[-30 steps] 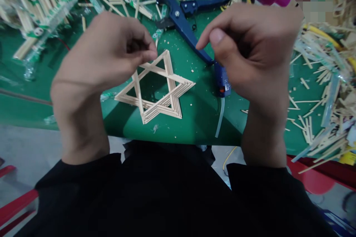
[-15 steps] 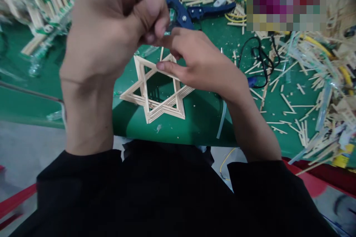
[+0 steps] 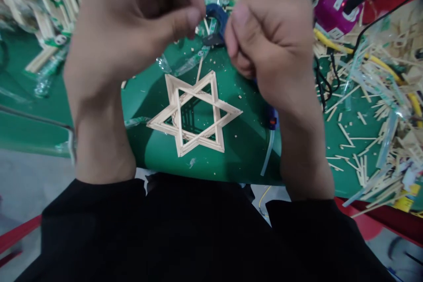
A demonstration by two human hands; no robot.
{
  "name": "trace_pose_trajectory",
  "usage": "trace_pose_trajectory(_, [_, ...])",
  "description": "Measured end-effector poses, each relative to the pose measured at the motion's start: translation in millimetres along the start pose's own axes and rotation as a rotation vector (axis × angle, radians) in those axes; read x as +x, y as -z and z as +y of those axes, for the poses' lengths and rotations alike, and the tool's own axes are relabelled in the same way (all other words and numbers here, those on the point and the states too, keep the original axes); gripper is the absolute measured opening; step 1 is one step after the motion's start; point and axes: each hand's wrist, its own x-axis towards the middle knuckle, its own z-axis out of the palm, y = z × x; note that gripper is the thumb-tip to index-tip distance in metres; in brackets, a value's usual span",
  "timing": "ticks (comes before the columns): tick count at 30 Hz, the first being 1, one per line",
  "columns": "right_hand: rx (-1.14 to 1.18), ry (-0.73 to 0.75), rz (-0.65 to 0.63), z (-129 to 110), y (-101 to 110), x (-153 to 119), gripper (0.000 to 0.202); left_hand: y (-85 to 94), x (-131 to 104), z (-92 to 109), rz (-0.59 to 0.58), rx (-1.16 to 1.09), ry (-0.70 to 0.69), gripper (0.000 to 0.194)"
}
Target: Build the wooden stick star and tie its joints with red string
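A six-pointed star of layered thin wooden sticks (image 3: 218, 114) lies on the green table (image 3: 158, 154), below and between my hands. My left hand (image 3: 142, 22) is raised at the upper left, thumb and fingers pinched together; whatever they hold is hidden or too small to name. At the upper right my right hand (image 3: 267, 44) is closed, its fingers curled in, and its contents cannot be made out. Neither hand touches the star. A thin stick (image 3: 199, 69) stands out behind the star's upper notch. The blue cutter (image 3: 216, 20) lies between the hands, partly covered.
Bundled sticks in plastic wrap (image 3: 49, 17) lie at the upper left. Cut stick pieces (image 3: 360, 158) are scattered on the right. Beyond my right hand sits a purple device (image 3: 339, 6) with a black cable. A glue gun (image 3: 272, 119) is partly hidden by my right forearm.
My right hand has drawn away from the star and from my left hand, moving right and up, and its fingers have closed. The whole star now shows, slightly lower in view.
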Motion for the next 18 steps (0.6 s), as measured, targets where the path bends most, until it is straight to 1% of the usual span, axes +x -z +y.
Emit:
trace_pose_trajectory(1, [-0.041, -0.041, -0.029, -0.5, 5.3, -1.6, 0.056, 2.7, -2.3, -4.2, -0.016, 0.101, 0.136, 0.04])
trace_pose_trajectory(2, [-0.05, -0.07, -0.044, -1.0, 10.2, -2.7, 0.055, 4.7, -4.5, -7.6, -0.083, 0.181, 0.228, 0.044])
trace_pose_trajectory(3, [-0.039, -0.09, -0.054, -1.4, 14.6, -3.3, 0.055, 5.7, -6.4, -10.3, -0.189, 0.234, 0.28, 0.049])
trace_pose_trajectory(4, [-0.015, -0.107, -0.058, -1.7, 18.4, -3.3, 0.057, 5.7, -7.9, -12.5, -0.291, 0.249, 0.312, 0.052])
trace_pose_trajectory(6, [0.041, -0.138, -0.06, -1.6, 24.8, -2.3, 0.06, 3.1, -9.4, -16.0, -0.458, 0.186, 0.366, 0.052])
trace_pose_trajectory(8, [0.076, -0.156, -0.054, -1.3, 30.8, -2.2, 0.066, -1.1, -9.2, -18.6, -0.551, 0.107, 0.387, 0.047])
trace_pose_trajectory(10, [0.07, -0.14, -0.009, -2.1, 36.7, -4.8, 0.071, -4.1, -7.7, -19.1, -0.584, 0.057, 0.354, 0.045])
trace_pose_trajectory(12, [0.006, -0.081, 0.105, -4.7, 41.3, -9.2, 0.073, -4.6, -5.7, -16.5, -0.545, 0.033, 0.312, 0.046])
trace_pose_trajectory(13, [-0.049, -0.043, 0.177, -6.5, 42.6, -11.2, 0.071, -4.3, -4.7, -14.0, -0.494, 0.017, 0.292, 0.047])
trace_pose_trajectory(15, [-0.153, 0.013, 0.284, -9.9, 42.6, -12.7, 0.06, -3.9, -2.9, -8.1, -0.338, -0.032, 0.256, 0.046])
trace_pose_trajectory(16, [-0.183, 0.028, 0.292, -10.7, 41.4, -11.8, 0.052, -4.4, -2.3, -5.4, -0.243, -0.055, 0.235, 0.046])
trace_pose_trajectory(17, [-0.196, 0.035, 0.265, -10.6, 39.5, -10.0, 0.044, -5.6, -1.7, -3.3, -0.149, -0.078, 0.209, 0.046])
trace_pose_trajectory(18, [-0.202, 0.034, 0.21, -9.4, 36.9, -7.3, 0.038, -7.6, -1.2, -2.1, -0.065, -0.099, 0.179, 0.046])
